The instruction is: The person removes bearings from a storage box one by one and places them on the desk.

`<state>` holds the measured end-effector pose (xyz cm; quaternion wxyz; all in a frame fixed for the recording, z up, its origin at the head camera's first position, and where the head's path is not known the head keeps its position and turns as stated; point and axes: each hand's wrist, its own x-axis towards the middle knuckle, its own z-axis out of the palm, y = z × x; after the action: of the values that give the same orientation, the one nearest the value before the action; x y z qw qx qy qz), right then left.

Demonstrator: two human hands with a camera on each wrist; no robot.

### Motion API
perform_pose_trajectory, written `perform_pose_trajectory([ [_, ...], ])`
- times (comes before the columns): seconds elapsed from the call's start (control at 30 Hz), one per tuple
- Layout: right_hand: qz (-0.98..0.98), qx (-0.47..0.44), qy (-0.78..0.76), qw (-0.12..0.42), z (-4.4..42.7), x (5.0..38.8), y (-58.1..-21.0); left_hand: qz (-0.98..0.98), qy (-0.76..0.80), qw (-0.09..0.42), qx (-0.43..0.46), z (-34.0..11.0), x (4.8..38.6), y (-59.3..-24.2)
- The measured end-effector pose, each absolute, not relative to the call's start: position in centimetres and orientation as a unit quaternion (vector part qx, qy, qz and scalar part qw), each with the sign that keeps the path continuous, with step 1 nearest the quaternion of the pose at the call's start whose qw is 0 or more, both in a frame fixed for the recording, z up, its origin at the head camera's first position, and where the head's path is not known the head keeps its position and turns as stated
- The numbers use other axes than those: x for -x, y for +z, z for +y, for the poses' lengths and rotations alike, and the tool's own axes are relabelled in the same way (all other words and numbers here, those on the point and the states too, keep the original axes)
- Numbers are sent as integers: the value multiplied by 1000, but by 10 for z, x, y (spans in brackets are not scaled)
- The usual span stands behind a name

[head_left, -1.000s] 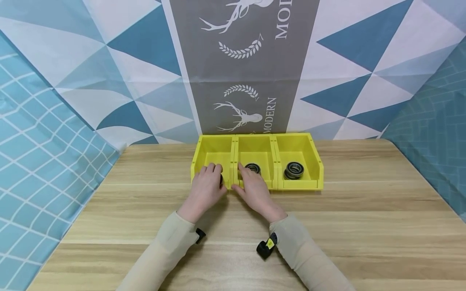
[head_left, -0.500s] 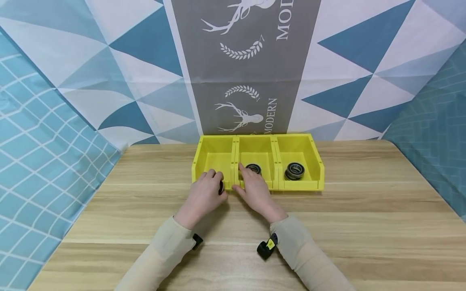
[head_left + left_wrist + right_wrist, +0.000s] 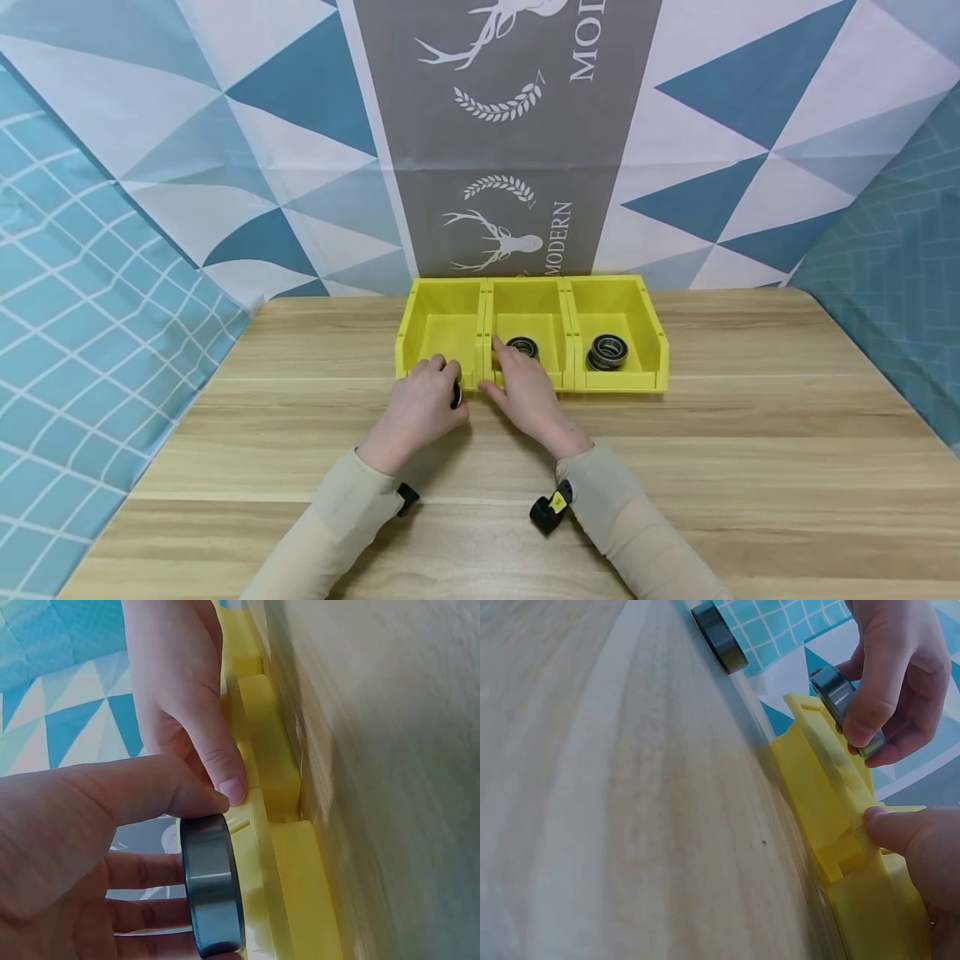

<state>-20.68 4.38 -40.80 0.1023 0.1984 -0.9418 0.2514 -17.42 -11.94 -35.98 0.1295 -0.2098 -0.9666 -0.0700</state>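
Observation:
My left hand (image 3: 422,406) pinches a steel ring-shaped bearing (image 3: 214,885) on edge between thumb and fingers, at the front of the left yellow bin (image 3: 447,325). In the right wrist view the bearing is just above that bin's front rim; I cannot tell whether they touch. My right hand (image 3: 527,398) grips the front of the bins near the divider between left and middle, its thumb (image 3: 885,826) on the front rim. Behind its fingers lies a partly hidden bearing (image 3: 522,345) in the middle bin (image 3: 522,300). The right bin (image 3: 603,304) holds what looks like two stacked bearings (image 3: 608,352).
The three joined bins stand at the back of the wooden table (image 3: 480,533), against a patterned wall cloth (image 3: 495,150). A dark short cylinder (image 3: 720,637) shows at the top of the right wrist view; its kind is unclear. Each wrist carries a small black device (image 3: 548,514).
My left hand has drawn slightly down toward me with the bearing, and more of the bearing shows beside the fingers. The right hand has stayed on the bins.

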Motion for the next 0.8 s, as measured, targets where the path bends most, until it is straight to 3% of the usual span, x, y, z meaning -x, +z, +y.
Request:
perform_pose_trajectory([
  [0.8, -941, -201, 252, 108, 43, 207, -408, -974, -51, 35, 219, -122, 163, -365],
])
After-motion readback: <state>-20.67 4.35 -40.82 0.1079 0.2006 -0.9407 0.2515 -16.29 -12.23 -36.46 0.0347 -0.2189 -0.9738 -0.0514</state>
